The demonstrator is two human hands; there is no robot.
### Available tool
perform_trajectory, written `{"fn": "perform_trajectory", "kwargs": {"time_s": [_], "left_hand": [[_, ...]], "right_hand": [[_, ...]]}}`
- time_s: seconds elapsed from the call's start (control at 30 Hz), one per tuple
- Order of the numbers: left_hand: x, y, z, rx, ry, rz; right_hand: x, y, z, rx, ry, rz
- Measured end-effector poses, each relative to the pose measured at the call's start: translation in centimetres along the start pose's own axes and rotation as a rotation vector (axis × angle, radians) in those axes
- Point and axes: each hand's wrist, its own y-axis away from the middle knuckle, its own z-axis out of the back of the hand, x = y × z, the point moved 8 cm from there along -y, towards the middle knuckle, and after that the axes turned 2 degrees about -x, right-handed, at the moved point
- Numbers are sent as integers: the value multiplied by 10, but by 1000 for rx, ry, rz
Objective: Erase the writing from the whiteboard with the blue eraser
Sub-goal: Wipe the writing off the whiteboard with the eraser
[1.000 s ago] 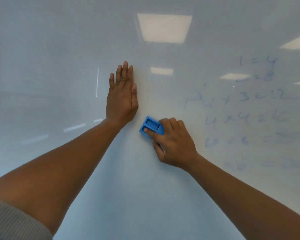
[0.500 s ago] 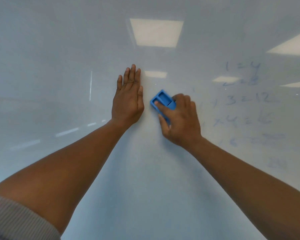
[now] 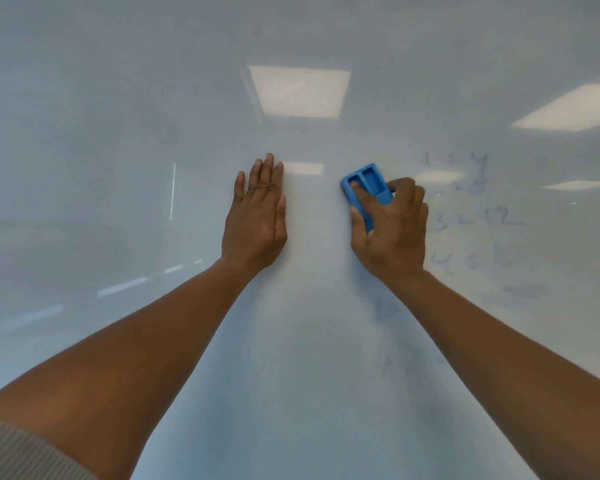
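The whiteboard (image 3: pixel 118 98) fills the whole head view. My right hand (image 3: pixel 392 230) presses the blue eraser (image 3: pixel 366 183) flat against the board near the middle, fingers wrapped over it. Faint blue writing (image 3: pixel 471 209), rows of smeared numbers, lies just right of the eraser. A pale blue smudge (image 3: pixel 385 313) sits below my right wrist. My left hand (image 3: pixel 257 220) rests flat on the board with its fingers together, a little left of the eraser and apart from it.
Ceiling lights reflect in the glossy board at the top centre (image 3: pixel 298 91) and upper right (image 3: pixel 568 109). A thin bright vertical streak (image 3: pixel 173 190) shows left of my left hand. A grey ribbed sleeve (image 3: pixel 18 452) is at the bottom left corner.
My right hand has swept the eraser up and to the right, towards the numbers. The left part of the writing has been wiped away. My left hand stays flat on the board.
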Motion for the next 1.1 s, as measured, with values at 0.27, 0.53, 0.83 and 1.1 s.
{"fn": "perform_trajectory", "kwargs": {"time_s": [0.27, 0.53, 0.83, 1.1], "left_hand": [[-23, -15, -5, -22, 0, -32], [-51, -35, -14, -30, 17, -55], [-95, -51, -30, -24, 50, -103], [-111, -53, -41, -33, 61, -116]], "right_hand": [[-2, 26, -2, 58, 26, 167], [-51, -24, 18, -76, 49, -145], [-97, -26, 38, -118, 106, -183], [-112, -32, 42, -180, 89, -362]]}}
